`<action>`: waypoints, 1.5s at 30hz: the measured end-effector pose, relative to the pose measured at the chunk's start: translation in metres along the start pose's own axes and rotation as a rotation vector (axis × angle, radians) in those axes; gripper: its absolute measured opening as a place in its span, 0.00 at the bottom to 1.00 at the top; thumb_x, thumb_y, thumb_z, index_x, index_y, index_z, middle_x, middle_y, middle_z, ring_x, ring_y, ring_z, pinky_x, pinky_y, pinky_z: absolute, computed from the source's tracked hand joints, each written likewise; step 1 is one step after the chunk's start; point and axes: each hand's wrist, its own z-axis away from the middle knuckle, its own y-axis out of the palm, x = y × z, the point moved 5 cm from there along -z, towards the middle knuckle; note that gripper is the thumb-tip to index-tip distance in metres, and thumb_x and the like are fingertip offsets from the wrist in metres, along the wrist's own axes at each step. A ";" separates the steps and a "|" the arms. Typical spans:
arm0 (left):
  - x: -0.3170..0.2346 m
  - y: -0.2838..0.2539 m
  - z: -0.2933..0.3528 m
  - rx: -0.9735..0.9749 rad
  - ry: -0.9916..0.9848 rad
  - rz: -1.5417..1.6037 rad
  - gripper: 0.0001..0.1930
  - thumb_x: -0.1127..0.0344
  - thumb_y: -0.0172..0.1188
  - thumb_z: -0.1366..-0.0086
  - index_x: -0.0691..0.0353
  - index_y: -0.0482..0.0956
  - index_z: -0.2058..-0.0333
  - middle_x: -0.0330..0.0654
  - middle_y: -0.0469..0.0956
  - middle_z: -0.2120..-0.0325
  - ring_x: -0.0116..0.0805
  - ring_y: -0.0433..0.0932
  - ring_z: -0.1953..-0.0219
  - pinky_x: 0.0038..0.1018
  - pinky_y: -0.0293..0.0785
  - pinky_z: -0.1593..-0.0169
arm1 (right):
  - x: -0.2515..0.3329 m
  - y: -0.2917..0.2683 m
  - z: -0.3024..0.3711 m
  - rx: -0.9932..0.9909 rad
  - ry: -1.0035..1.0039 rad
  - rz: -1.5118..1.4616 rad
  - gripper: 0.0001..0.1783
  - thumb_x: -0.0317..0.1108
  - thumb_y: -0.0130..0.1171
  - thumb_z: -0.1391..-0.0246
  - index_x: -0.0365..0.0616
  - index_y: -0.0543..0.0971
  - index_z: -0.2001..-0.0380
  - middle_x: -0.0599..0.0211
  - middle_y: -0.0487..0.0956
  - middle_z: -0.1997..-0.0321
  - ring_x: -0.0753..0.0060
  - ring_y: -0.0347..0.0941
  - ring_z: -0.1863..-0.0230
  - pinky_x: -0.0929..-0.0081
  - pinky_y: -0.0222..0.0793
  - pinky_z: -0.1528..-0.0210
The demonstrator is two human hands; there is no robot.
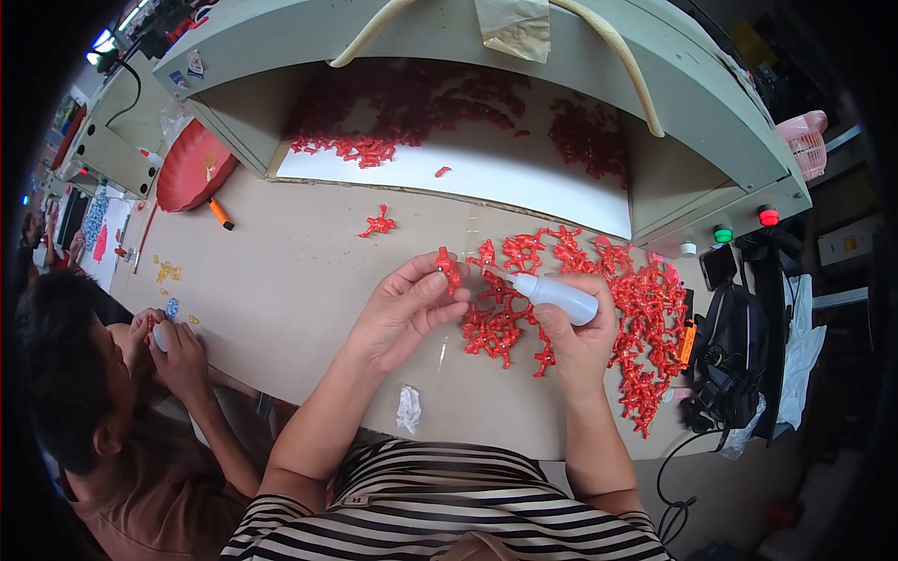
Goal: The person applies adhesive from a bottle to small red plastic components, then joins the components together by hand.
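Observation:
Between the thumb and fingers of my left hand (407, 313) is a small red plastic figure (447, 271), held upright over the table. My right hand (585, 341) grips a white squeeze bottle (561, 297) with a thin nozzle. The bottle lies tilted, its nozzle tip pointing left, close to the red figure; whether they touch I cannot tell. Under and beyond my right hand spreads a large heap of similar red figures (645, 323). One single red figure (378, 222) lies apart, beyond my left hand.
A grey cabinet (271, 75) with an open front holds many red pieces on a white sheet. Green (722, 234) and red buttons sit at its right. A crumpled tissue (408, 409) lies near the front edge. At left, a co-worker (84, 374) works beside a red bowl (192, 168).

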 end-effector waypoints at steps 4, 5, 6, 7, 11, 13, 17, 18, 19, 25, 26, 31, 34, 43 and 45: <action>0.003 0.001 0.000 -0.009 0.003 -0.059 0.13 0.71 0.50 0.39 0.66 0.68 0.55 0.47 0.73 0.63 0.33 0.76 0.65 0.24 0.78 0.62 | -0.004 -0.005 0.000 -0.024 0.055 -0.079 0.15 0.31 0.62 0.55 0.40 0.69 0.66 0.67 0.74 0.66 0.80 0.70 0.67 0.82 0.67 0.65; 0.004 0.002 0.000 0.000 -0.001 -0.069 0.14 0.71 0.50 0.39 0.66 0.68 0.55 0.47 0.73 0.63 0.33 0.76 0.65 0.24 0.78 0.62 | -0.008 -0.008 0.000 -0.018 0.052 -0.112 0.15 0.30 0.62 0.55 0.40 0.69 0.66 0.66 0.74 0.66 0.80 0.70 0.67 0.82 0.67 0.65; 0.004 0.003 0.000 0.001 -0.003 -0.070 0.14 0.71 0.50 0.39 0.66 0.68 0.55 0.47 0.73 0.63 0.33 0.76 0.65 0.24 0.78 0.62 | -0.010 -0.009 0.000 -0.012 0.048 -0.144 0.15 0.30 0.62 0.55 0.40 0.69 0.66 0.66 0.74 0.66 0.80 0.70 0.68 0.81 0.67 0.65; 0.004 0.004 0.000 0.001 -0.012 -0.074 0.14 0.71 0.50 0.39 0.67 0.67 0.55 0.47 0.73 0.63 0.33 0.76 0.65 0.25 0.78 0.62 | -0.009 -0.008 0.000 -0.014 0.049 -0.143 0.15 0.30 0.62 0.55 0.40 0.69 0.66 0.66 0.74 0.66 0.80 0.70 0.68 0.81 0.67 0.65; 0.006 0.005 0.001 -0.009 -0.032 -0.085 0.14 0.70 0.50 0.39 0.67 0.67 0.54 0.46 0.73 0.64 0.33 0.76 0.65 0.24 0.78 0.61 | -0.002 -0.004 -0.001 -0.035 -0.039 -0.002 0.14 0.30 0.62 0.56 0.40 0.70 0.66 0.66 0.74 0.67 0.79 0.71 0.68 0.82 0.67 0.67; 0.006 0.002 0.001 0.005 -0.040 -0.092 0.14 0.70 0.50 0.39 0.66 0.68 0.55 0.46 0.73 0.63 0.32 0.76 0.64 0.25 0.77 0.60 | 0.000 -0.004 0.000 -0.039 -0.090 0.040 0.14 0.30 0.62 0.56 0.40 0.70 0.66 0.65 0.74 0.68 0.78 0.71 0.69 0.82 0.67 0.68; 0.008 0.001 0.001 0.001 -0.058 -0.109 0.13 0.70 0.50 0.39 0.65 0.69 0.55 0.45 0.74 0.63 0.32 0.76 0.63 0.25 0.77 0.59 | 0.002 -0.004 0.001 -0.026 -0.144 0.163 0.15 0.31 0.64 0.58 0.39 0.71 0.68 0.65 0.75 0.73 0.77 0.71 0.74 0.81 0.66 0.72; 0.008 0.001 0.001 0.001 -0.058 -0.109 0.13 0.70 0.50 0.39 0.65 0.69 0.55 0.45 0.74 0.63 0.32 0.76 0.63 0.25 0.77 0.59 | 0.003 -0.004 0.001 -0.024 -0.156 0.209 0.15 0.32 0.64 0.58 0.38 0.72 0.68 0.65 0.75 0.75 0.77 0.71 0.75 0.81 0.66 0.73; 0.008 0.001 0.001 0.002 -0.062 -0.108 0.13 0.70 0.51 0.39 0.65 0.69 0.55 0.45 0.74 0.63 0.31 0.76 0.63 0.25 0.77 0.59 | 0.003 -0.004 0.001 -0.023 -0.156 0.208 0.15 0.32 0.64 0.58 0.38 0.72 0.68 0.65 0.75 0.75 0.77 0.71 0.75 0.81 0.66 0.73; 0.009 0.004 0.002 -0.006 -0.072 -0.122 0.14 0.70 0.50 0.39 0.66 0.69 0.55 0.45 0.74 0.64 0.31 0.77 0.64 0.24 0.77 0.60 | 0.006 -0.003 0.001 -0.021 -0.215 0.250 0.16 0.34 0.65 0.59 0.38 0.72 0.69 0.64 0.75 0.73 0.76 0.71 0.75 0.81 0.66 0.73; 0.009 0.004 0.002 -0.023 -0.070 -0.127 0.14 0.70 0.50 0.39 0.66 0.68 0.55 0.46 0.74 0.64 0.30 0.77 0.66 0.23 0.78 0.61 | 0.005 -0.003 0.001 -0.018 -0.204 0.233 0.16 0.34 0.65 0.59 0.38 0.72 0.69 0.64 0.75 0.73 0.77 0.71 0.76 0.81 0.66 0.74; 0.009 0.004 0.002 -0.021 -0.077 -0.129 0.14 0.70 0.50 0.39 0.67 0.68 0.55 0.46 0.74 0.64 0.30 0.77 0.66 0.23 0.78 0.62 | 0.004 -0.002 0.000 -0.020 -0.216 0.218 0.15 0.34 0.65 0.58 0.38 0.72 0.69 0.64 0.75 0.73 0.77 0.71 0.76 0.82 0.66 0.75; 0.010 0.004 0.001 -0.010 -0.083 -0.125 0.14 0.70 0.50 0.39 0.66 0.68 0.55 0.46 0.74 0.64 0.30 0.77 0.66 0.23 0.78 0.62 | 0.006 -0.003 0.000 -0.012 -0.241 0.246 0.15 0.33 0.65 0.59 0.38 0.72 0.69 0.64 0.75 0.74 0.77 0.71 0.76 0.82 0.66 0.74; 0.011 0.001 0.001 0.030 -0.095 -0.120 0.14 0.69 0.50 0.39 0.65 0.69 0.54 0.45 0.74 0.62 0.31 0.76 0.63 0.24 0.77 0.59 | 0.008 -0.001 -0.002 0.000 -0.270 0.272 0.14 0.32 0.65 0.59 0.38 0.72 0.70 0.64 0.75 0.75 0.77 0.72 0.76 0.81 0.66 0.75; 0.010 0.001 0.002 0.025 -0.096 -0.117 0.14 0.69 0.50 0.39 0.65 0.69 0.54 0.45 0.74 0.62 0.31 0.76 0.63 0.24 0.77 0.59 | 0.006 -0.001 -0.002 0.012 -0.251 0.274 0.14 0.31 0.65 0.59 0.38 0.72 0.70 0.64 0.75 0.75 0.77 0.72 0.76 0.81 0.66 0.75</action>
